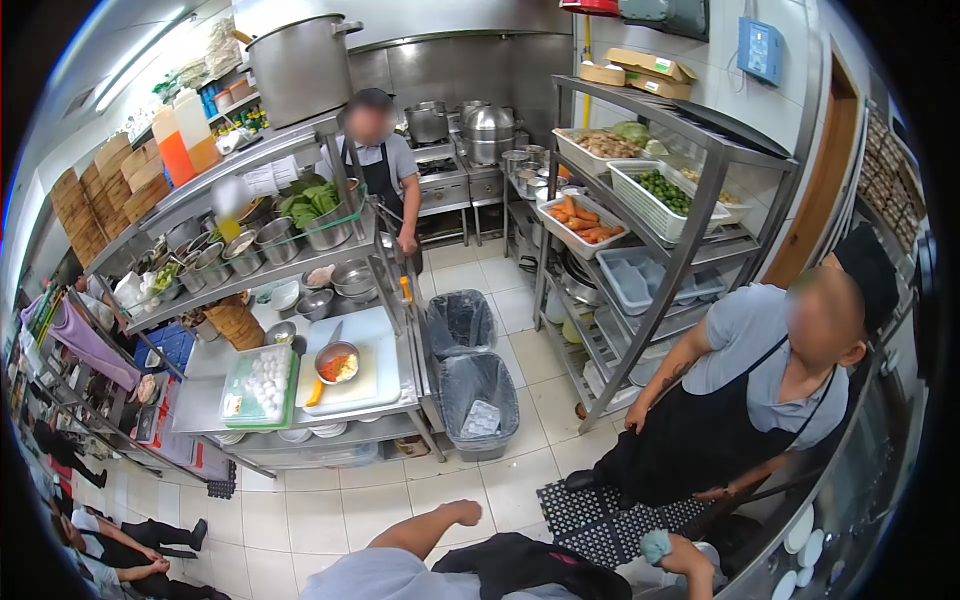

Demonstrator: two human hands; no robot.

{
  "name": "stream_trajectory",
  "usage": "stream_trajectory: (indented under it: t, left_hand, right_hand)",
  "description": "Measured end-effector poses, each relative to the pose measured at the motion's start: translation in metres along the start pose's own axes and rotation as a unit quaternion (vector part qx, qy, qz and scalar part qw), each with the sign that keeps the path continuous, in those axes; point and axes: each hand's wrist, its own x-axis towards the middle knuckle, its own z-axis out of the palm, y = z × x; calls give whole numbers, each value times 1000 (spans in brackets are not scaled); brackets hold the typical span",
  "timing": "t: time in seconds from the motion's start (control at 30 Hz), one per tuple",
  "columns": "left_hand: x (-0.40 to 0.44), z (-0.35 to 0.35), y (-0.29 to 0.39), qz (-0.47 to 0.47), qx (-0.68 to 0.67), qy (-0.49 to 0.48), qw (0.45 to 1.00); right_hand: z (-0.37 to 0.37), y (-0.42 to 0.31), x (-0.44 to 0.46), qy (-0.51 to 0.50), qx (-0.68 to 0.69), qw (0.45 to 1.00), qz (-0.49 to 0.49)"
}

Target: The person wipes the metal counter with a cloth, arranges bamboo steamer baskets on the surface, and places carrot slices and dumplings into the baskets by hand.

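Note:
My left hand (465,513) hangs over the tiled floor with its fingers curled closed, and nothing shows in it. It is nearest the lined waste bin (480,400) but apart from it. At the lower right, my right hand (688,562) is closed on a bunched blue-green cloth (655,545). Just right of that hand, white plates (800,528) lie by the metal counter edge. Beyond the bins, a steel bowl (337,362) with chopped orange and pale food sits on a white cutting board (378,350), beside an orange-handled knife (315,392).
A co-worker (740,380) in a black apron stands close on my right, by a perforated floor mat (570,500). Another person (375,170) is near the stove. A steel rack (690,170) holds trays of vegetables. Several people are at far left.

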Motion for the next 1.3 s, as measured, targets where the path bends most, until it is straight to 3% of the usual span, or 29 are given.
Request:
stream_trajectory:
  t: [0.1,0.23,0.3,0.43,0.5,0.57,0.77,0.83,0.9,1.0,1.1,1.3]
  left_hand:
    - [-40,36,-70,-37,-2,25,999]
    - [-115,50,-100,-118,57,-63,989]
    - [-133,75,-113,-222,-53,-65,971]
    - [-147,98,-105,-291,-176,-54,939]
    - [-155,96,-81,-394,-386,36,833]
    - [-153,95,-67,-387,-432,78,811]
    - [-125,69,-57,-325,-407,123,845]
    - [-118,52,-55,-287,-361,198,865]
    - [-122,40,-50,-281,-359,213,864]
    - [-134,30,-54,-293,-410,250,827]
    - [-152,65,-76,-293,-464,274,790]
    - [-213,167,-150,-429,-577,93,689]
  right_hand:
    - [32,-6,48,-31,15,999,-17]
    - [33,-77,81,-28,66,994,-79]
    - [25,-112,89,-44,65,988,-135]
    - [46,-106,136,-83,11,985,-149]
    - [61,-100,167,-97,26,973,-208]
    - [61,-115,189,-92,14,972,-215]
    - [49,-164,246,-124,48,953,-273]
    - [51,-176,260,-120,74,952,-272]
    - [52,-191,268,-122,73,952,-272]
    - [51,-218,277,-134,88,947,-277]
    - [66,-234,297,-158,86,945,-275]
    - [86,-275,345,-126,55,954,-266]
